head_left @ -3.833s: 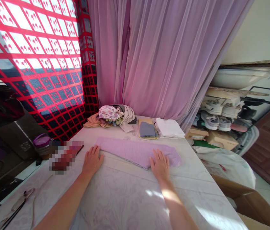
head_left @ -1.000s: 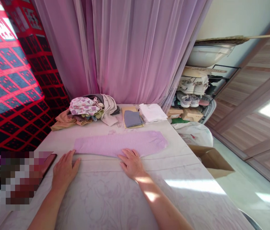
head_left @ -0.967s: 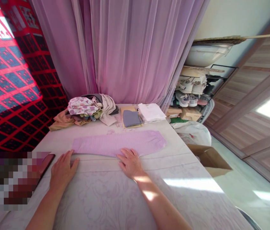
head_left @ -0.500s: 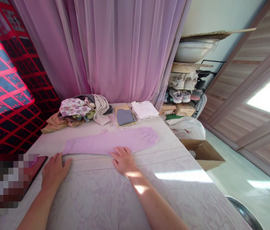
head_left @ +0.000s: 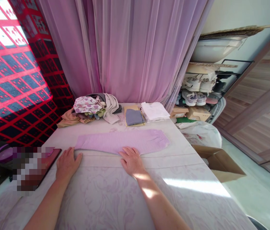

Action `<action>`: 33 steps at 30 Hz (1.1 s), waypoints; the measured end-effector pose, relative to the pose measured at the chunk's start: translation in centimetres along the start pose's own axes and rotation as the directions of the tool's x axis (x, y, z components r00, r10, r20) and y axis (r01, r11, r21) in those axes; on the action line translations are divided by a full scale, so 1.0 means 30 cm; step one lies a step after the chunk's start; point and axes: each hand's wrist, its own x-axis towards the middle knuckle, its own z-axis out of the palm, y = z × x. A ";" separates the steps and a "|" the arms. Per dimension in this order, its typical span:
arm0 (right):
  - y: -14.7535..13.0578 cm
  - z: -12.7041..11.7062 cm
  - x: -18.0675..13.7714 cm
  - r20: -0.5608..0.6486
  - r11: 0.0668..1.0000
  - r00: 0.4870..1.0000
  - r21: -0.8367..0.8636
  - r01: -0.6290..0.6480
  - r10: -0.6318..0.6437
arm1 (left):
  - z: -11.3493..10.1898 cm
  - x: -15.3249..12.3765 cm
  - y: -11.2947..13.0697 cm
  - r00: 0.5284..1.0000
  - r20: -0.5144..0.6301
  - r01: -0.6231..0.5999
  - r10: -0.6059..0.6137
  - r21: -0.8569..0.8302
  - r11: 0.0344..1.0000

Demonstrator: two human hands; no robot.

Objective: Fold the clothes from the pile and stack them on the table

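A pair of lilac ribbed pants (head_left: 123, 140) lies flat across the table, folded into a long strip with a gathered end at the right. My left hand (head_left: 67, 163) rests palm down by the strip's left end, fingertips at its near corner and thumb spread. My right hand (head_left: 132, 160) lies flat on the near edge, right of the middle, with its fingertips on the fabric. Neither hand grips anything. Beyond the pants are a folded grey cloth (head_left: 134, 117) on a yellowish one and a stack of folded white cloth (head_left: 154, 111).
A heap of rumpled clothes (head_left: 87, 107) sits at the table's back left. A phone-like flat object (head_left: 50, 164), partly pixelated, lies left of my left hand. Right of the table stand an open cardboard box (head_left: 223, 163) and a shoe rack (head_left: 204, 84). A purple curtain (head_left: 130, 48) hangs behind.
The camera has turned left, so everything appears further right in the picture. Both hands keep nearly the same places at the pants, which still lie flat.
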 end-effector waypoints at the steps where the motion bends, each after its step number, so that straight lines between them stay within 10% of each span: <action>1: 0.001 0.002 0.000 0.000 1.000 1.000 0.001 -0.003 0.003 | 0.003 0.000 -0.002 1.000 -0.006 -0.001 0.001 0.000 1.000; 33: -0.013 -0.007 0.005 0.047 0.998 0.998 -0.055 -0.038 0.040 | -0.011 0.023 0.000 0.993 -0.017 0.109 -0.114 -0.188 0.976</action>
